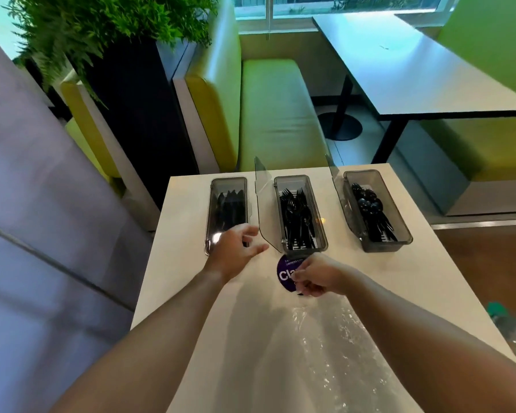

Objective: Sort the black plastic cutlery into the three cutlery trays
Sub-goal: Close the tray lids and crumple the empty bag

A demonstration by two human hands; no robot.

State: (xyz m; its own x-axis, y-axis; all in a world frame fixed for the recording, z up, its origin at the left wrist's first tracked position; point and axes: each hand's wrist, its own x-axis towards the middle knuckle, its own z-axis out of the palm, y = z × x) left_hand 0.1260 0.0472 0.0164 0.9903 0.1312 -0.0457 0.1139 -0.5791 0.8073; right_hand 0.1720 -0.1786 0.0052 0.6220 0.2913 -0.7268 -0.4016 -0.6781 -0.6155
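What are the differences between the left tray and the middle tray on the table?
The left tray seems to have its cover down, with glare on top. The middle tray has its lid standing open at its left side. The left tray holds knives; the middle tray holds forks. Both are long, smoky clear boxes lying side by side on the white table.

Left hand [236,248] and right hand [316,275] end bare forearms [167,317], seemingly uncovered to the elbows.
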